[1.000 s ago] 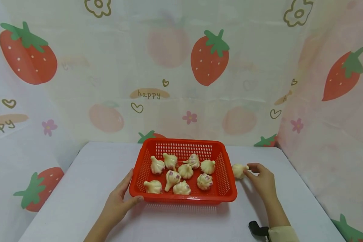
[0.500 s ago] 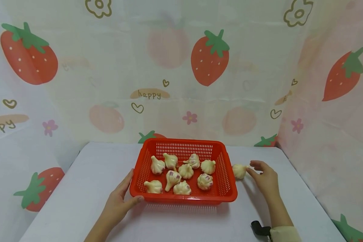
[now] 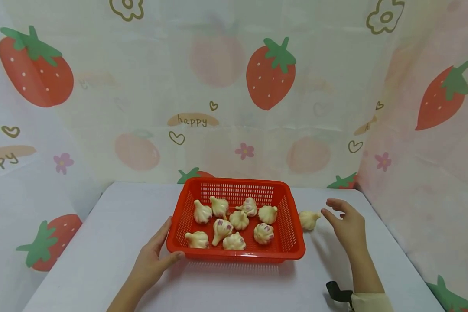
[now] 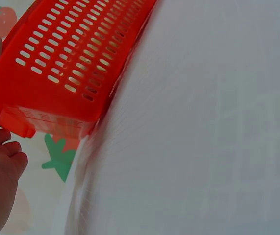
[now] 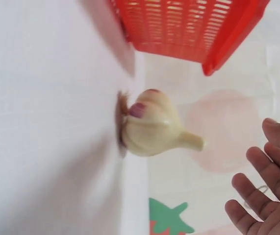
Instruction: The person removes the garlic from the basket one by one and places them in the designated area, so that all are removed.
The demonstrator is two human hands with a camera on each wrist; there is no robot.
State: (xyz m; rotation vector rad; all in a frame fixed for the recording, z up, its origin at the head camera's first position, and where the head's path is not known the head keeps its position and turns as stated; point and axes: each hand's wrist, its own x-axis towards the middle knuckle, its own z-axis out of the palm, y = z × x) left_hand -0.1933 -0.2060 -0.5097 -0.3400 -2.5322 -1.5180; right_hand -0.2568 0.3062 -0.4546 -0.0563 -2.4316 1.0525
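1. On the white table [image 3: 226, 294], seen from the head, sits a red basket [image 3: 235, 255] with slotted walls, holding nine garlic bulbs [image 3: 239, 220], some with purple patches.
2. At its left side, the left hand [image 3: 150, 260] grips the basket, thumb on the rim and fingers along the outside.
3. Just beside the basket's right side, one loose garlic bulb [image 3: 309, 220] rests on the table, stem pointing toward the right hand [image 3: 347, 227]. That hand is near but apart from it, thumb and fingers separated, with nothing between them.
4. Near the right wrist are a black object [image 3: 340, 292] and a pale sleeve [image 3: 370, 302].
5. Behind the table hangs a cloth [image 3: 234, 95] printed with strawberries, hearts and flowers. A tan patch [image 3: 193, 120] at its middle reads "happy" in handwritten letters. On the left wall, another patch [image 3: 8, 156] is cut by the picture's edge, leaving "ppy" plainly readable.
6. From the left wrist, the thumb lies against the basket's rim and the fingers bend beneath it; pale shapes show through the slots.
7. From the right wrist, the loose bulb has its root end on the table, stem away from it, a gap separating it from the basket. The right hand's fingers are spread, clear of the stem.
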